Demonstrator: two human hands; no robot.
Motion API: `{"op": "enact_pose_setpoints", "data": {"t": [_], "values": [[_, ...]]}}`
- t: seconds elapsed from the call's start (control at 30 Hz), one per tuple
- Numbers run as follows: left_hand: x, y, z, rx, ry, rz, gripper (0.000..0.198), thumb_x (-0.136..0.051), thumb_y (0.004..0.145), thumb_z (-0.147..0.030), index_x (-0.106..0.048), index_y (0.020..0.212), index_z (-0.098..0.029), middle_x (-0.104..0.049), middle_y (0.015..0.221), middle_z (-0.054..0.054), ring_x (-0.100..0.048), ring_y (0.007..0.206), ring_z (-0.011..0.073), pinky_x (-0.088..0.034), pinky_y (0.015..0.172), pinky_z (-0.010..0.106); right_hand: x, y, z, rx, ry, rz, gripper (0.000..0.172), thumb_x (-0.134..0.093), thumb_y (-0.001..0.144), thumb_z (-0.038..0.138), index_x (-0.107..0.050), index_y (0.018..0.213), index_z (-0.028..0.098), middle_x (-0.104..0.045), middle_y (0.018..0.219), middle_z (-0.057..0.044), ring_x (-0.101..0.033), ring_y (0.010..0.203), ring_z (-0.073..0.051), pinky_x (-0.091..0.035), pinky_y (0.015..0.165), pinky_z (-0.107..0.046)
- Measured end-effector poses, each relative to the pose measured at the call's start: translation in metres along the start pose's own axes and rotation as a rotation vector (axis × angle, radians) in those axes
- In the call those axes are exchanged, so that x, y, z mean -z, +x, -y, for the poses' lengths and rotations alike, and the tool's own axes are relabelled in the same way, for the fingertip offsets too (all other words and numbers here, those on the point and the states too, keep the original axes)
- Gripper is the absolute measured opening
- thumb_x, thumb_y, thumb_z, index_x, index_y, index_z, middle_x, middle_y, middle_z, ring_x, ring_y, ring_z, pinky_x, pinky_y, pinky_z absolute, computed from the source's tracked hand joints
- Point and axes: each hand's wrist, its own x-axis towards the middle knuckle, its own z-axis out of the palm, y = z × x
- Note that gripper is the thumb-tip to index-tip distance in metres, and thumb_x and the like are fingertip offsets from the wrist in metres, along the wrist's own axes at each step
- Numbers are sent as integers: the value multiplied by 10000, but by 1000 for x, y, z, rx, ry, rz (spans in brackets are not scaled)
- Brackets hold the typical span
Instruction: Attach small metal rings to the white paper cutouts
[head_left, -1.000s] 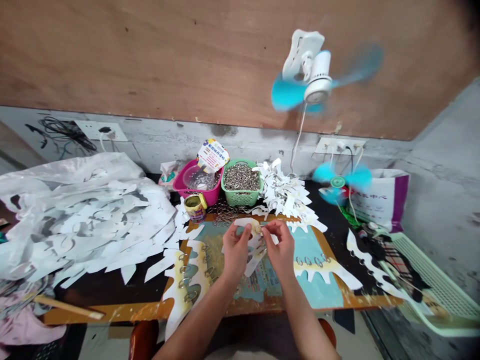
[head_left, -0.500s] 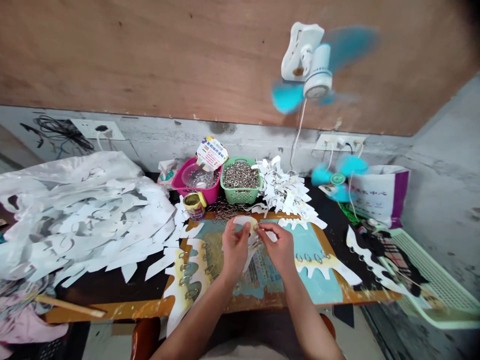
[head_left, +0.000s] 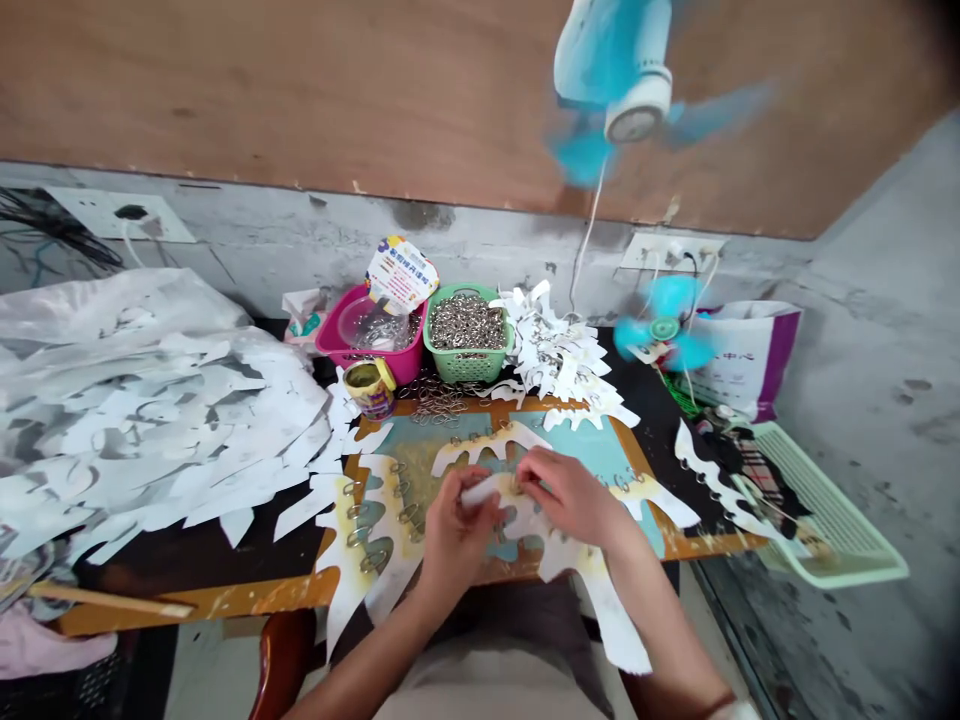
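My left hand (head_left: 459, 535) is closed on one end of a white, wavy-edged cut-out piece (head_left: 559, 560), which slants down to the right past the table's front edge. My right hand (head_left: 574, 495) pinches the same piece near its yellowish edge. Whether a metal ring is between those fingertips is too small to tell. Just behind my hands, a similar piece with rings (head_left: 487, 447) lies across the blue-green mat (head_left: 431, 430). To the left are ringed cut-outs (head_left: 386, 510), and another ringed cut-out (head_left: 660, 497) lies beyond my right forearm.
A large heap of white cut-outs (head_left: 172, 430) covers the left side. At the back stand a pink basket (head_left: 409, 365), a green basket (head_left: 469, 365) of metal rings and a tin (head_left: 370, 390). Loose rings (head_left: 442, 403) lie before them. A pale green tray (head_left: 840, 510) sits right.
The view has shifted. My hands are lower on the table, and the held piece now stretches down to the right. A ringed cut-out now shows on the mat behind them.
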Motion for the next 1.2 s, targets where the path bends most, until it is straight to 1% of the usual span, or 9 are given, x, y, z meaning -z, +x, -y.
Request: {"op": "enact_pose_setpoints", "data": {"t": [0.1,0.2,0.27,0.4,0.5,0.77,0.93,1.0,1.2], "values": [[24,-19,34,46,564,111,260,-580,865,-249,-541,1120,-212,-499,641,-56,-554,566,153,-510,631,320,-47,14,-32,104,-119,203,153,-500,942,90,-584,855,183,-609,871,-25,-561,801,-153,-420,705,-261],[39,-26,52,-95,870,129,423,-646,783,-188,-524,1188,-187,-642,970,75,-622,941,278,-500,850,448,-86,15,-54,197,-288,228,132,-521,947,128,-617,868,173,-606,952,-54,-549,901,-187,-425,785,-312],[43,-17,57,-232,926,143,480,-641,788,-153,-492,1242,-191,-599,1224,128,-537,1172,311,-428,991,490,-99,11,-61,193,-340,207,123,-537,945,156,-629,867,178,-595,939,-53,-539,921,-200,-426,808,-333],[41,16,65,-299,894,351,434,-631,764,-77,-521,1168,-195,-680,1096,89,-610,1047,264,-443,957,442,-107,1,-68,146,-344,166,134,-511,952,154,-635,904,173,-593,923,-63,-550,885,-203,-445,787,-323],[40,28,71,-277,836,378,418,-669,743,-84,-538,1124,-197,-718,933,39,-646,954,244,-421,980,445,-113,-10,-67,96,-355,132,115,-515,937,142,-628,931,162,-587,926,-78,-554,847,-206,-456,744,-314],[46,22,75,-349,875,450,189,-633,832,-110,-687,937,-257,-724,1021,14,-569,1178,255,-301,1091,504,-124,-44,-60,-13,-107,-36,162,-458,970,155,-612,928,187,-559,903,-65,-563,826,-196,-485,728,-314],[48,20,73,-442,969,381,127,-640,860,-177,-745,840,-244,-614,1234,72,-526,1153,284,-392,962,469,-116,-45,-59,-52,54,-112,325,-432,915,45,-583,1143,219,-569,1041,-79,-579,973,-205,-505,841,-337],[48,19,72,-453,983,394,132,-631,869,-185,-745,835,-243,-626,1193,71,-533,1113,274,-395,940,459,-116,-42,-60,-40,40,-122,374,-430,895,24,-579,1176,219,-572,1069,-89,-575,1000,-213,-507,856,-346],[45,20,73,-378,947,443,128,-592,840,-114,-653,889,-214,-684,928,42,-588,977,240,-424,890,413,-122,-37,-67,33,-137,-16,198,-474,940,115,-655,980,185,-611,933,-81,-581,874,-211,-505,748,-324]]}}
